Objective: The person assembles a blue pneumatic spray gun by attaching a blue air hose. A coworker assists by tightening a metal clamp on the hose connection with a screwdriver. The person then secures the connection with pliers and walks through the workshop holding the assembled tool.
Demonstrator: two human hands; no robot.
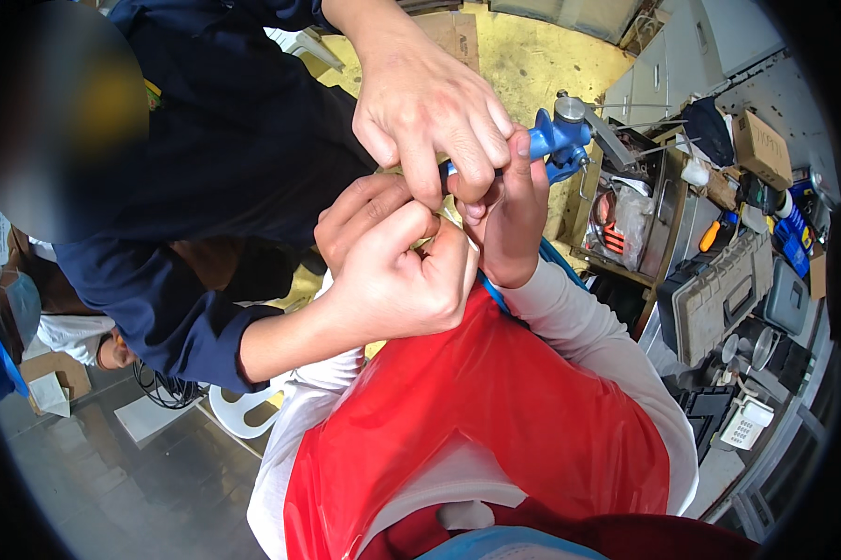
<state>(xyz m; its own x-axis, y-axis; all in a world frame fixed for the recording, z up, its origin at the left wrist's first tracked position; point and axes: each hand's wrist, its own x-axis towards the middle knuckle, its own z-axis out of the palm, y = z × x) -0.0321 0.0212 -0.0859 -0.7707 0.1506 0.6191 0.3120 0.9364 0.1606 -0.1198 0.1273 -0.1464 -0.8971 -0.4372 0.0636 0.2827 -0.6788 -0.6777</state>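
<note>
A blue metal tool [553, 140] with a round grey knob sticks out past the fingers at the upper middle; its exact kind does not show. My right hand [518, 219] is closed around its near end, thumb upright along it. Beside it, my left hand [350, 213] has curled fingers, mostly covered by a co-worker's arm, so what it grips is hidden. The co-worker, in dark blue sleeves, has one hand [430, 107] over the tool from above. The co-worker's other hand [420, 271] is pinched in front of my left hand, holding something too small to name.
On the right, a metal drawer unit [668, 219] holds loose tools and plastic bags. Near it are a grey tool case [724, 294], a cardboard box [761, 149] and an orange-handled screwdriver [710, 235]. A white chair [243, 411] and black cable [164, 387] lie left.
</note>
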